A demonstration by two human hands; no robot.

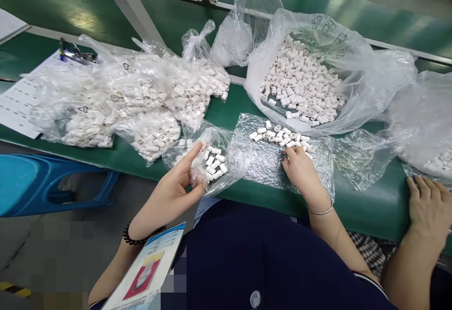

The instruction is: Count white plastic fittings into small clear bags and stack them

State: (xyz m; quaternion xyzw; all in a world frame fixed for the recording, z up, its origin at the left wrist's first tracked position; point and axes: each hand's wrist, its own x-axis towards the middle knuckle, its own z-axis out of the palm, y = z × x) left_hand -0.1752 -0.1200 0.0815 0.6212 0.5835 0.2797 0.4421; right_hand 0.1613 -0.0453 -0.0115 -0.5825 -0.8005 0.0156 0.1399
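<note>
My left hand (180, 183) is closed on the near side of a clear plastic bag (235, 159), its mouth spread toward the right. Several short white tube pieces (214, 164) lie inside that bag. To the right, my right hand (298, 166) reaches down to a loose row of white pieces (278, 134) on a crinkled silvery sheet (261, 164). Its fingers are bent together at the row's near edge, and what they hold, if anything, is hidden. Behind the sheet a large open bag (356, 98) holds a heap of the same white pieces.
Filled clear bags (141, 93) cover the left of the green table (360, 216), beside a clipboard with paper (17, 107). Another person's hand (429, 201) rests on the table edge at right, near another bag (423, 121). A blue stool (52, 183) stands at left.
</note>
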